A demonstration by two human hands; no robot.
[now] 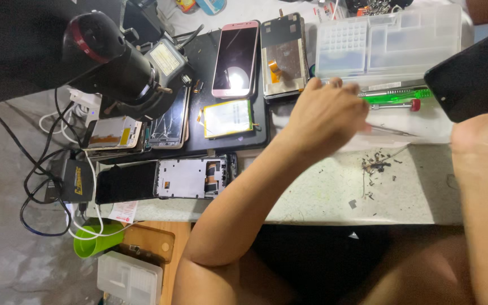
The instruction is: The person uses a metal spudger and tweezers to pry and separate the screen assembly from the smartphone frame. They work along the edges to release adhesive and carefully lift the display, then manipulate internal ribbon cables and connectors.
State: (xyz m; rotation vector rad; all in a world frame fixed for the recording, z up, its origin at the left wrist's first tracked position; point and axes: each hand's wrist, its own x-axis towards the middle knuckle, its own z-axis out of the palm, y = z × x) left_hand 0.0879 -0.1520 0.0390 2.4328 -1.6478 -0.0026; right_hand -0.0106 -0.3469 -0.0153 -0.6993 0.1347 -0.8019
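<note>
My left hand reaches across the bench, back up and fingers curled, beside a clear plastic organizer box. Thin metal tweezers stick out from under its thumb side; whether the hand grips them is hidden. A green-handled screwdriver and a red-capped one lie just right of the knuckles. My right hand at the right edge holds a black phone tilted above the bench.
A black mat carries a pink phone, a screen part with orange flex, a yellow-edged battery and cracked screens. A phone frame lies in front. A black microscope stands left, with cables. Dark debris dots the benchtop.
</note>
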